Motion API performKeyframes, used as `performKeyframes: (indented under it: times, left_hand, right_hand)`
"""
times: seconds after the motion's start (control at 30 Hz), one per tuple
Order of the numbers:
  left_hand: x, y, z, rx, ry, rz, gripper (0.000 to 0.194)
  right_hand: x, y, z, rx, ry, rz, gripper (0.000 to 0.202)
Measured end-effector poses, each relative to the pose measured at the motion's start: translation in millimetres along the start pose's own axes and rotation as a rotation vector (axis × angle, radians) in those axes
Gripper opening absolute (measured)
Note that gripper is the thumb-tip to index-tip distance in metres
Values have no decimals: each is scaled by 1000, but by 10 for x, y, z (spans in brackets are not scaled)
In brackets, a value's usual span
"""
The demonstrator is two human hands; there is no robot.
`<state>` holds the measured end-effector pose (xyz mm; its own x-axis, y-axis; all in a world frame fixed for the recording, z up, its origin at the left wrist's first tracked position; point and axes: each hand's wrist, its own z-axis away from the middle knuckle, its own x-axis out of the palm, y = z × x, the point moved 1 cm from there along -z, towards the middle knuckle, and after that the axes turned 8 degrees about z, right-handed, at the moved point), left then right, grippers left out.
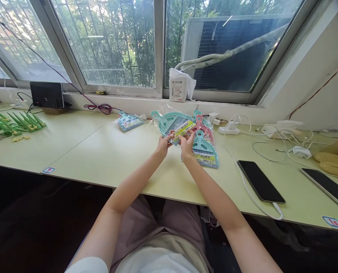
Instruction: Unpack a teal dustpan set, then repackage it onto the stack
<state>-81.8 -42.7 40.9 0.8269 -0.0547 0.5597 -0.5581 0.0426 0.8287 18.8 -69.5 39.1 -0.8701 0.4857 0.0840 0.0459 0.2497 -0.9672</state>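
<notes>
"Turquoise plastic: where's your bagged dustpan set (166, 122)?"

"In front of the white packet (177, 90), over the worktop (80, 151); your left hand (163, 146) and right hand (186, 145) both hold it."

"Other sets?"

"A pile (205, 145) lies front-right of that packet, a blue set (130, 122) left of it."

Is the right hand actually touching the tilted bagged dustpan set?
Touching: the head view shows the right hand with its thumb on the bagged dustpan set.

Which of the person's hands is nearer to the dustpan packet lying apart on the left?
Left: the left hand is right of that packet, apart from it; the right hand is farther right.
</notes>
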Motion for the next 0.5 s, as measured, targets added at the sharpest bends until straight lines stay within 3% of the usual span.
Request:
performKeyframes:
  times: [0.1, 0.23, 0.33, 0.5]
  left_hand:
    - [-71, 20, -59, -50, -20, -21, 34]
    - [-53, 29, -63, -88, -208, -108, 41]
    - [-69, 46, -56, -114, -322, -157, 49]
    - [-161, 73, -99, -149, -410, -233, 54]
  right_hand:
    - [-19, 33, -43, -27, 21, 67, 64]
    - [-163, 51, -176, -32, 116, 192, 61]
    - [-257, 31, -215, 18, 165, 164, 64]
    - [-298, 14, -222, 50, 169, 123, 73]
